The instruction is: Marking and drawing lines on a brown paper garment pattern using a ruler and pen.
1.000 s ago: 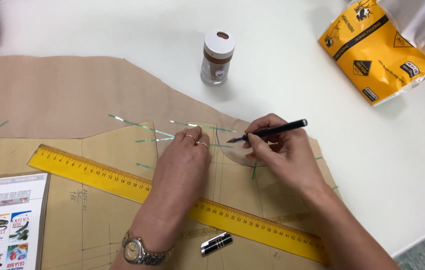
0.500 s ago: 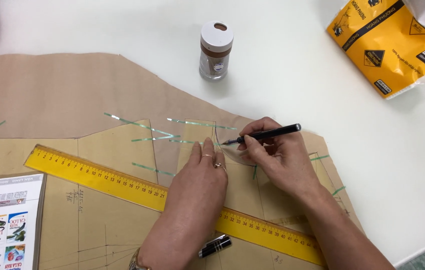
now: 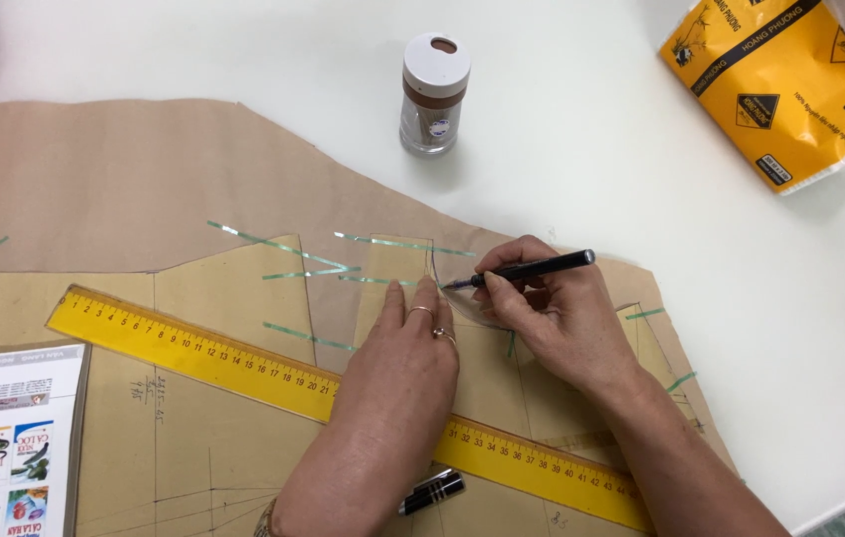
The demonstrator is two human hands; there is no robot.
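Note:
Brown pattern paper (image 3: pixel 144 179) lies across a white table (image 3: pixel 581 129), with lighter paper pieces taped on by green strips. My right hand (image 3: pixel 557 318) grips a black pen (image 3: pixel 527 269), its tip touching the paper next to a drawn curve. My left hand (image 3: pixel 407 363) presses flat on the paper, fingers spread, rings on one finger, fingertips close to the pen tip. A long yellow ruler (image 3: pixel 203 350) runs diagonally under my left hand.
A small jar with a white lid (image 3: pixel 434 94) stands behind the paper. A yellow plastic bag (image 3: pixel 790 85) lies at the far right. A black pen cap (image 3: pixel 432 491) rests near the ruler. A printed leaflet (image 3: pixel 4 438) sits at the lower left.
My left hand has slid forward over the ruler toward the pen tip. The right hand with the pen has stayed almost in place.

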